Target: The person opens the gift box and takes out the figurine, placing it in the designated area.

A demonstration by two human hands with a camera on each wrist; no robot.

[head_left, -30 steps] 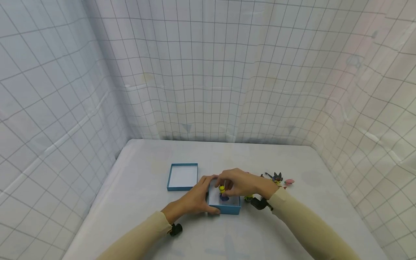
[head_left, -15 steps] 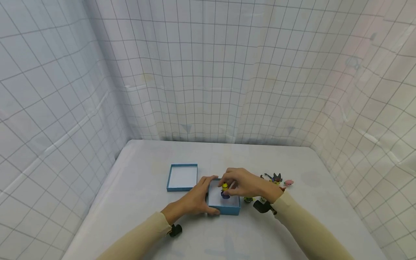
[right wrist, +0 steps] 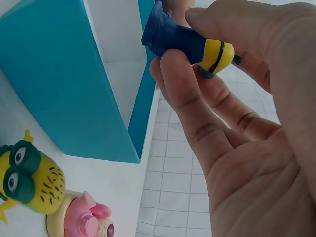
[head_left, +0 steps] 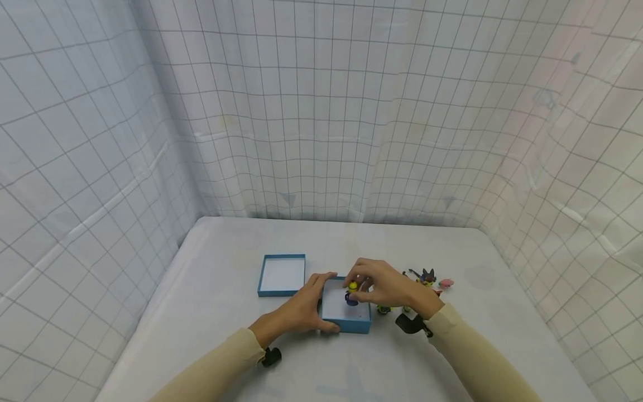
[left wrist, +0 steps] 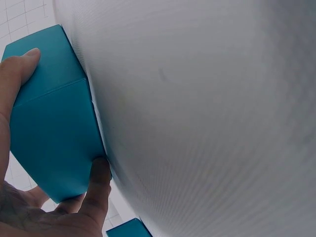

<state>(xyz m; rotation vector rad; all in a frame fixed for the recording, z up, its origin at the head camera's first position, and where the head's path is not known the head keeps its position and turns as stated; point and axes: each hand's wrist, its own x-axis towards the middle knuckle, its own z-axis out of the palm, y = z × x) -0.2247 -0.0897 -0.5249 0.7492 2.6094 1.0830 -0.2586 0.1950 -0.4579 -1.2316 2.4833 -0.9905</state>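
My left hand [head_left: 301, 310] grips the left side of an open blue box [head_left: 354, 325] with a white inside. In the left wrist view, the thumb lies against one blue wall [left wrist: 54, 128] and the other fingers reach around a far corner. Over the box, my right hand [head_left: 387, 286] pinches a small toy figure [right wrist: 182, 42] between thumb and fingers. This toy has a dark blue body and a yellow head with a black band. In the right wrist view it lies sideways, with its blue flared end toward the box opening.
Left of the box and farther back lies a shallow blue lid [head_left: 283, 273], its white inside up. Several toys cluster to the right, among them a dark-eared figure [head_left: 428, 276] and a pink toy [head_left: 446, 283]. Near the box stands a yellow and green figure [right wrist: 34, 180].
My right hand has shifted slightly right, carrying the toy figure from the middle of the box toward its right side. The left hand and box have stayed in place.
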